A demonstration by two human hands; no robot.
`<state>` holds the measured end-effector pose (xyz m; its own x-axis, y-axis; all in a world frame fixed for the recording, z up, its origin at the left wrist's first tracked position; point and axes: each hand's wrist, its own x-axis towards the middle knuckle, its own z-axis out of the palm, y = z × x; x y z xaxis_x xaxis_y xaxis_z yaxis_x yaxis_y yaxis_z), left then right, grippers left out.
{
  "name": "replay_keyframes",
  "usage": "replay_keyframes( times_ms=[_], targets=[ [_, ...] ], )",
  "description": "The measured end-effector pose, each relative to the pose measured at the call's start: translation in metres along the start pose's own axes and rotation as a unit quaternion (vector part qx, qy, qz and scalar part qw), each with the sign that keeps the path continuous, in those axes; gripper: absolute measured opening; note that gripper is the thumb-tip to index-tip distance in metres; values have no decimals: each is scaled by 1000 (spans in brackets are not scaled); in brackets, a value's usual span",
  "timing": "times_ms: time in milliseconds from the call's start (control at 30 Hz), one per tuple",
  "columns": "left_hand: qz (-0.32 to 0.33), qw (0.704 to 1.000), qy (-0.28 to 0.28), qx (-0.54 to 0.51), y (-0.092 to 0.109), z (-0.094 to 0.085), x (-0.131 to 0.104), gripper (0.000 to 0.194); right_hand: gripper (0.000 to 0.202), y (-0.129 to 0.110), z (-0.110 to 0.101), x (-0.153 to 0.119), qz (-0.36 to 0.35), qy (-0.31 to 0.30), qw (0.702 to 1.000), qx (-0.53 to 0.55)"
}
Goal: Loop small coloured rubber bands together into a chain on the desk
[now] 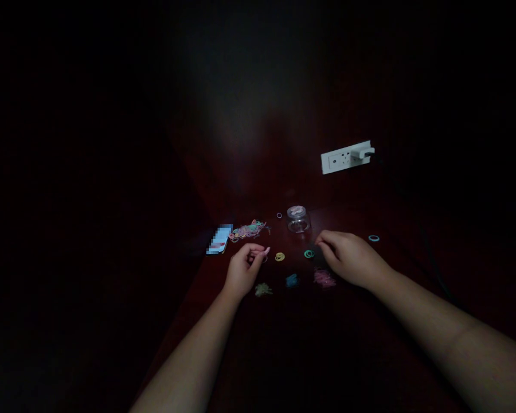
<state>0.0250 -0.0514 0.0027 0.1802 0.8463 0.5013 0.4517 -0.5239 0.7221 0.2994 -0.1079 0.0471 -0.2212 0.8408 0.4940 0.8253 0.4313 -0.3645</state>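
My left hand point(244, 269) is closed with pale pink elastic hair ties point(266, 251) between thumb and fingers. Just right of it lie yellow hair ties point(280, 257). My right hand point(352, 258) is pinched, its fingertips beside green hair ties point(309, 253); whether they hold anything is too dark to tell. Nearer to me on the table are small piles of pale green hair ties point(263, 289), blue hair ties point(292, 280) and pink hair ties point(324, 278). A mixed heap of coloured hair ties point(250, 230) sits beyond my left hand.
A clear lidded jar point(298, 222) stands at the back of the dark red table point(258, 355). A lit phone point(219, 239) lies at the left edge. One light blue ring point(374, 238) rests on the right. Above, a power strip point(346, 158) holds a plug.
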Motion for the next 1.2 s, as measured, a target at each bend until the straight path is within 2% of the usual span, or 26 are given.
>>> replay_keyframes(
  times_ms=[200,367,500,767,1000,1200],
  targets=[
    [75,995,-66,-10,39,10,-10,13,9,-10,5,-4,-59,-32,997,30],
    [124,984,-127,22,54,15,-16,9,10,-16,11,-7,-109,-49,991,63],
    [149,979,-138,32,57,15,-16,8,9,-16,12,-7,-126,-63,987,73],
    [145,979,-137,37,58,15,-17,9,10,-19,10,-8,-139,-76,983,93],
    [149,976,-157,-8,59,16,-17,18,11,-18,9,-9,-128,-73,986,78],
    [163,975,-146,29,58,16,-15,9,14,-18,7,-9,-123,-88,986,70]
  ],
)
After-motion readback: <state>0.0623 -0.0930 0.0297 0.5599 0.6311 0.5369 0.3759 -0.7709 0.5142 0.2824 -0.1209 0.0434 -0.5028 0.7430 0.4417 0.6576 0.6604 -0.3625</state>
